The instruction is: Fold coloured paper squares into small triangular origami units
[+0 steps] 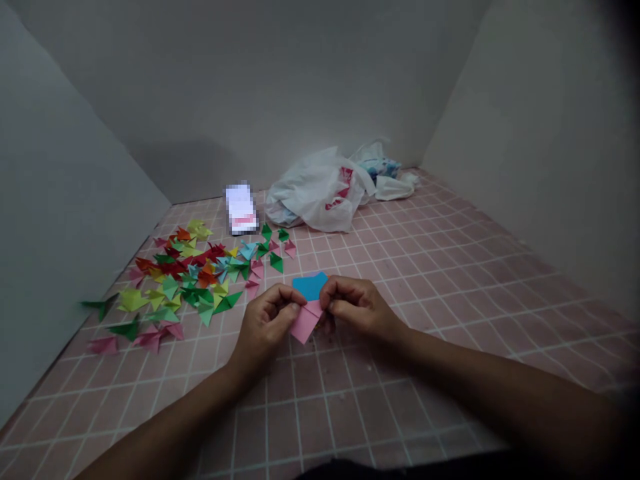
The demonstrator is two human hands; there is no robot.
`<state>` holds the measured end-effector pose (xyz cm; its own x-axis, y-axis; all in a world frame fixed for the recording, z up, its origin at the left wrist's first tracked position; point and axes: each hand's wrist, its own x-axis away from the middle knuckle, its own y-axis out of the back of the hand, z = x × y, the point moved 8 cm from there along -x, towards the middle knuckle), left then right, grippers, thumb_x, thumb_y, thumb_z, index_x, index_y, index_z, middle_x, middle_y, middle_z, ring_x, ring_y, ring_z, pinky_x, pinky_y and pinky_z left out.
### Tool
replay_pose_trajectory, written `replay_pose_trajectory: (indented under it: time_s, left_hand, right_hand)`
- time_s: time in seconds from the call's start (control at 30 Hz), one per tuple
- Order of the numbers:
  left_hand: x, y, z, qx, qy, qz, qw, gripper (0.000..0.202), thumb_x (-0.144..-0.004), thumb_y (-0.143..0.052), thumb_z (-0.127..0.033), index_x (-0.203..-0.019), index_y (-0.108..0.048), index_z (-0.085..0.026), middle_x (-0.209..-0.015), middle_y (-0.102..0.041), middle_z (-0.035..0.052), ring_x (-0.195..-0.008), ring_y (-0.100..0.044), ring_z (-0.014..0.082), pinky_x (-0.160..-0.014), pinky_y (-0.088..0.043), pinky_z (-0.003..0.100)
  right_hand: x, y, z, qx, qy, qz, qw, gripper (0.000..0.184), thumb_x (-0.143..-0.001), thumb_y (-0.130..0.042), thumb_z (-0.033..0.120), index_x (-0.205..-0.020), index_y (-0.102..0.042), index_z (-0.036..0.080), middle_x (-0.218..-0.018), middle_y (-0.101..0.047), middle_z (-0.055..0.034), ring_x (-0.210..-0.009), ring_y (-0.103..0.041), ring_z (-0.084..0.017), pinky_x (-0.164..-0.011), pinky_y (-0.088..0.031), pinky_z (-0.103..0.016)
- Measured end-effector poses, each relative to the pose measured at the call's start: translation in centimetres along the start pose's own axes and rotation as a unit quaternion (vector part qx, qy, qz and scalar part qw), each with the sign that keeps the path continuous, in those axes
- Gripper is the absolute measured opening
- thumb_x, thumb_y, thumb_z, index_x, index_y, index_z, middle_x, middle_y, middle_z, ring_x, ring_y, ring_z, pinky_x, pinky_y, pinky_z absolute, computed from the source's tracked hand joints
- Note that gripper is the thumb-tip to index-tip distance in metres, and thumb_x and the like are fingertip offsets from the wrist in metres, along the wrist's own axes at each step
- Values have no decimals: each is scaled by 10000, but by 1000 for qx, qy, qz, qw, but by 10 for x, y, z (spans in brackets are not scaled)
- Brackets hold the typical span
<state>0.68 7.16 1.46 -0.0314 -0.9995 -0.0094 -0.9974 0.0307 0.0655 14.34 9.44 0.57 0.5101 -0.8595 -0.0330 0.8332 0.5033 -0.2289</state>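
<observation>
Between my two hands is a small folded sheet of pink origami paper [305, 326], one corner pointing down toward me. My left hand [269, 320] pinches its upper left edge between thumb and forefinger. At the upper right edge my right hand [363, 307] pinches it the same way. Just behind lies blue paper [310, 287] on the surface, with a sliver of orange showing at its right end near my right fingers. My fingertips partly cover the pink sheet's upper corners.
Many folded paper pieces [195, 270] in several colours lie scattered at the left. Behind them a phone [241, 208] with a lit screen leans upright. A white plastic bag [320, 190] and a bluish bundle [383, 170] sit near the back wall. Pink checked cloth [475, 287] covers the surface.
</observation>
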Motion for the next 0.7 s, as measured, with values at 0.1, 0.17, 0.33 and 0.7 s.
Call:
replay_pose_trajectory:
  time_s: [0.1,0.17,0.33,0.7]
  left_hand:
    - [-2,0,1,2,6,1,1000,105,-789,-663,-268,-794,-640,-165,-735,-592,-16,-657,-508,110,-595,-382,218]
    - [-4,-2,4,13,22,9,1000,160,-786,-697,-310,-808,-637,-164,-724,-585,-19,-644,-504,108,-583,-377,217]
    - [-3,-9,12,9,59,54,997,282,-866,-631,-421,-769,-641,-156,-653,-551,-25,-582,-449,95,-557,-347,219]
    - [-6,-2,5,-41,23,9,999,260,-824,-646,-375,-690,-609,-155,-616,-520,-31,-569,-437,98,-548,-347,223]
  right_hand:
    - [1,-2,4,55,16,3,998,65,-754,-543,139,-727,-593,169,-575,-609,25,-508,-573,-107,-522,-460,-233]
    - [2,-3,6,85,29,6,996,71,-763,-538,139,-730,-594,168,-594,-604,21,-521,-569,-108,-522,-450,-233]
    - [1,-2,12,110,64,5,992,81,-799,-522,139,-760,-584,173,-639,-622,6,-573,-590,-120,-570,-472,-256]
    - [-3,-3,0,10,6,14,1000,133,-850,-525,126,-962,-533,197,-637,-654,28,-583,-645,-130,-583,-514,-252]
